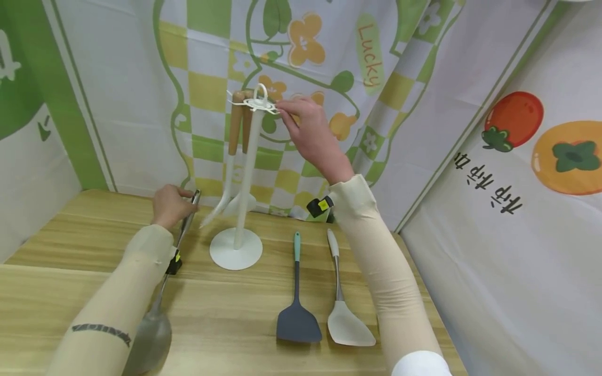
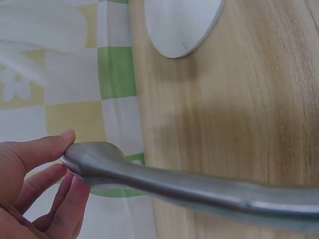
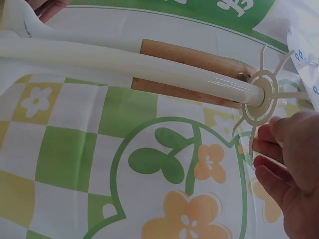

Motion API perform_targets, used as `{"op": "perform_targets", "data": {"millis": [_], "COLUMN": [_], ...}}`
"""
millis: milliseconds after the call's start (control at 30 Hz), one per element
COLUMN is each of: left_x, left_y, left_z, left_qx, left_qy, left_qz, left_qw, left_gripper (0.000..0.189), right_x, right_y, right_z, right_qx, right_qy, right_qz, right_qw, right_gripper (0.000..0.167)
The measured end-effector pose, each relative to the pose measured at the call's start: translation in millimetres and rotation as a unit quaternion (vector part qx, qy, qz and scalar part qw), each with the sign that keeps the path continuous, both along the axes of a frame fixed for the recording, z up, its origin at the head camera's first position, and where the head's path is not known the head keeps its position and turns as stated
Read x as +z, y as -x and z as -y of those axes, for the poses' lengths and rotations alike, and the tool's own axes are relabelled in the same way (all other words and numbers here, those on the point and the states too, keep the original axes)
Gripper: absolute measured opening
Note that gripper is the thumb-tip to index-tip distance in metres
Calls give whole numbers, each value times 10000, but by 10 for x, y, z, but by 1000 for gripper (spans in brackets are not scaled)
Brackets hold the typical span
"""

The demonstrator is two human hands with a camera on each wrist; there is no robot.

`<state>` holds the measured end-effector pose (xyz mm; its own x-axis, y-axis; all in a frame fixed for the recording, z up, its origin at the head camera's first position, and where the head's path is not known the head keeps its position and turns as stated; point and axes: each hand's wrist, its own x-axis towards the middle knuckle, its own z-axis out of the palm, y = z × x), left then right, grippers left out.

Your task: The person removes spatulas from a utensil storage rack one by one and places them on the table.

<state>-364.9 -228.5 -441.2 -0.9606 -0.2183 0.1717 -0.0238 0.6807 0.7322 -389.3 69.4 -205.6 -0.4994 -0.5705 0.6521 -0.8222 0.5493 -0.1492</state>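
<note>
My left hand point(image 1: 173, 206) pinches the handle end of a long steel ladle point(image 1: 157, 334), whose broad rounded head points toward me at the lower left, partly covered by my sleeve. In the left wrist view, thumb and fingertips hold the tip of its handle point(image 2: 184, 186). A white utensil rack point(image 1: 251, 156) stands upright on a round base. At its hooked top ring point(image 3: 264, 97), my right hand point(image 1: 308, 125) pinches one hook between thumb and fingers. Two utensils with wooden handles point(image 1: 235, 125) and white heads hang from the far left side of the rack.
On the wooden table point(image 1: 226, 324) lie a dark spatula point(image 1: 298, 321) with a mint handle and a beige spatula point(image 1: 348, 326), to the right of the rack. A patterned curtain point(image 1: 211, 68) hangs close behind, and a white cloth wall point(image 1: 517, 261) borders the right side.
</note>
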Motion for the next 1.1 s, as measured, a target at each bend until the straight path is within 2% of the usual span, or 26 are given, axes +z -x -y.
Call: {"op": "perform_targets", "data": {"millis": [133,333,467,833,1100], "left_x": [-66,-128,-169,-301,-403], "left_y": [30,58,78,133,155], "left_z": [5,19,31,31,16], "left_qx": [10,1,1,-13,-14], "left_qy": [27,105,131,271,453], "left_qz": [44,95,131,129,-218], "left_qw": [10000,9999,9998,9995,9987], "left_gripper": [46,45,44,39,35], "right_x": [-49,-96,-99,-62,-56], "right_y": [38,61,53,51,23], "right_z": [-8,-1,10,20,56], "right_qx": [72,404,562,368,90], "right_qy": [252,807,935,813,765], "right_qz": [-206,-631,-773,-645,-274], "right_qw": [9994,9939,9910,9939,9967], "right_gripper": [23,17,15,16,16]}}
